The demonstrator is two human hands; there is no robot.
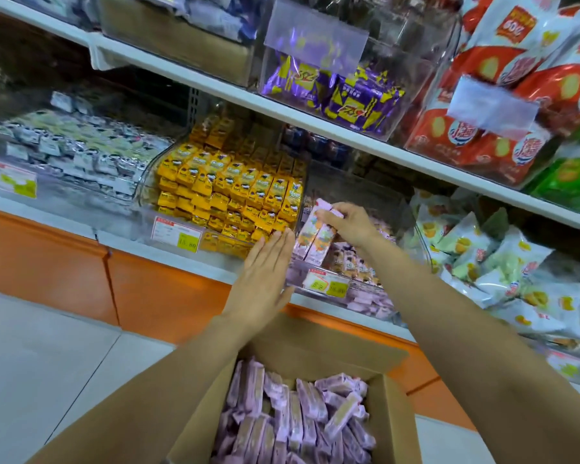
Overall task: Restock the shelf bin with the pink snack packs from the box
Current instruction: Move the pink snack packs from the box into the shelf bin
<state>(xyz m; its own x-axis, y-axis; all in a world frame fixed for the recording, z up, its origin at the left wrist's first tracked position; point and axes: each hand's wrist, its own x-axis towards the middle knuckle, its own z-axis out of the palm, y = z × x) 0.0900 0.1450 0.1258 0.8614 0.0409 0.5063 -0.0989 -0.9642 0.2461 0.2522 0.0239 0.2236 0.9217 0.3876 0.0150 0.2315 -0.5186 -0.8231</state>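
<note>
An open cardboard box at the bottom centre holds several pink snack packs lying loose. Above it, a clear shelf bin holds more pink packs, some standing upright at its left side. My right hand reaches into the bin and pinches the top of an upright pink pack. My left hand is flat with straight fingers, pressed against the bin's front left corner beside the upright packs.
A clear bin of yellow packs stands left of the pink bin, and silver packs fill the one further left. White-green bags lie to the right. Purple packs and red bags sit on the shelf above. Price tags hang on the bin fronts.
</note>
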